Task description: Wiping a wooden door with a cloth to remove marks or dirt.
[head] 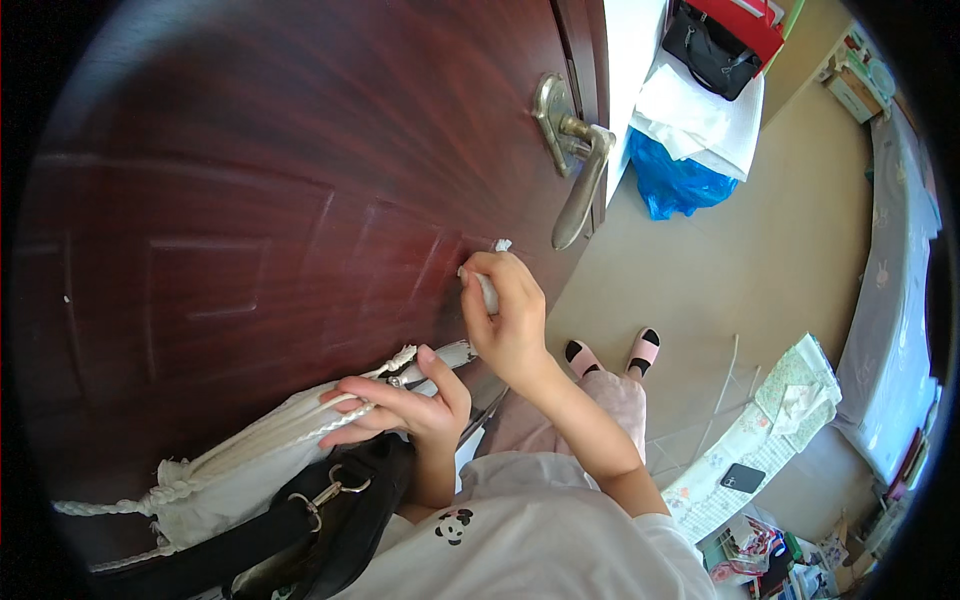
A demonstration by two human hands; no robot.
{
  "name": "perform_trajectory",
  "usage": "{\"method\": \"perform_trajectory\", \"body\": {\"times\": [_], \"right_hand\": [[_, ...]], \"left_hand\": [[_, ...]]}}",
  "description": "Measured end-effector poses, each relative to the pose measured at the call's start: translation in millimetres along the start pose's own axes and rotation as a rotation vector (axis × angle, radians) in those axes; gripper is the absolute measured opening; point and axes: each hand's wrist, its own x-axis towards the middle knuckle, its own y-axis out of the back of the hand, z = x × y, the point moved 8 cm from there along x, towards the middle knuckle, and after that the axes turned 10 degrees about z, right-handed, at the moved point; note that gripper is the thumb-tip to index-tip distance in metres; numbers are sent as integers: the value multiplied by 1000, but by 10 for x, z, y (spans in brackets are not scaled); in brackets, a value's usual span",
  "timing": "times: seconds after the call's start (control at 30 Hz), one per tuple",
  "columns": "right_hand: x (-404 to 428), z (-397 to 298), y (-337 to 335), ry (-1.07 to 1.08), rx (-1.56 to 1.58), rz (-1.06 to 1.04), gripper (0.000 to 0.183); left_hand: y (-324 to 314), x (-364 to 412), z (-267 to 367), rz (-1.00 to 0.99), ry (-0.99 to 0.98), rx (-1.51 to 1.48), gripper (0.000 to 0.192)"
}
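Observation:
My right hand [508,307] is closed around a small white item [486,292], its kind hidden by the fingers, close to the dark red wooden door [247,187]. Lower left, my left hand [409,401] has its fingers spread through white cords [330,424], which run along a white cloth bag [247,465] against the door. A knotted cord end [401,360] lies by the thumb. Below my left hand hangs a black bag [360,517] with a metal strap clasp. The door's metal lever handle [585,191] is above and to the right of my right hand.
A blue plastic bag [675,176], white cloth and a black handbag [709,52] are at the upper right. A rack draped with patterned cloth [705,495] holds a phone [742,478]. Beyond it stands a bed [885,300]. Various items lie at the lower right.

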Motion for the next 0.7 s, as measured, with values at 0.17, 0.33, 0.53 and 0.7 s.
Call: {"method": "perform_trajectory", "body": {"times": [0.17, 0.33, 0.53, 0.7], "right_hand": [[31, -64, -25, -18, 1, -5, 15], [-34, 118, 50, -93, 4, 3, 15], [28, -75, -19, -35, 70, 2, 14], [60, -164, -30, 63, 51, -6, 16]], "left_hand": [[-18, -27, -19, 4, -6, -2, 74], [-3, -40, 9, -11, -9, 1, 74], [10, -18, -17, -7, -2, 17, 75], [-11, -32, -19, -4, -6, 4, 75]]}}
